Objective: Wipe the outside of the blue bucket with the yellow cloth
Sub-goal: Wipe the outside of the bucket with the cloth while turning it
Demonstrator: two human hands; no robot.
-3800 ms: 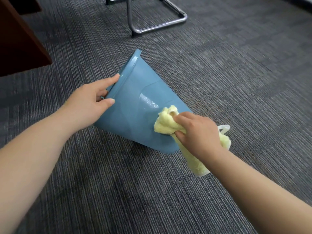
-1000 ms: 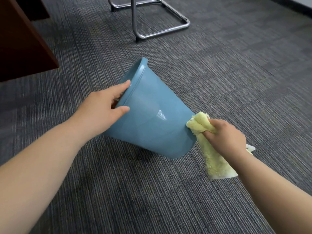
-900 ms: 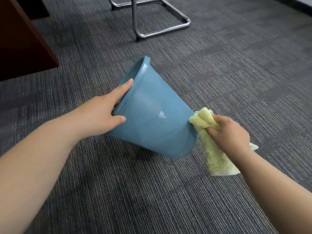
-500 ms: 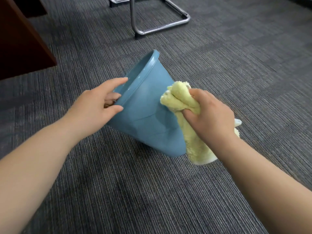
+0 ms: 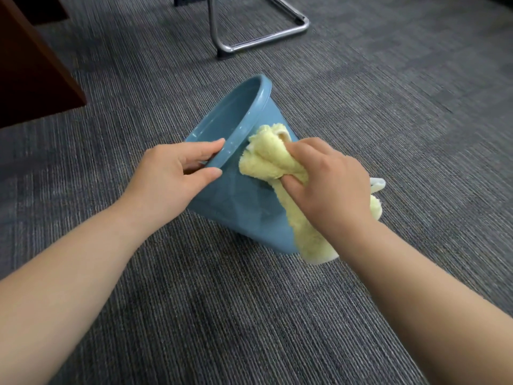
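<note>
Floor: grey carpet point(image 5: 249, 315) is lying under everything.
Bucket: blue bucket point(image 5: 236, 201) is tilting on the carpet.
Left hand point(image 5: 172, 176): is pinching the rim.
Right hand point(image 5: 330, 182): is clenching the yellow cloth point(image 5: 266, 159) against the bucket's outer wall.

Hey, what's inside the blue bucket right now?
The blue bucket is tilted, so only the upper inner wall shows, and it looks bare. The bottom is hidden by the rim and the left hand gripping it, so I cannot tell what lies there.
</note>
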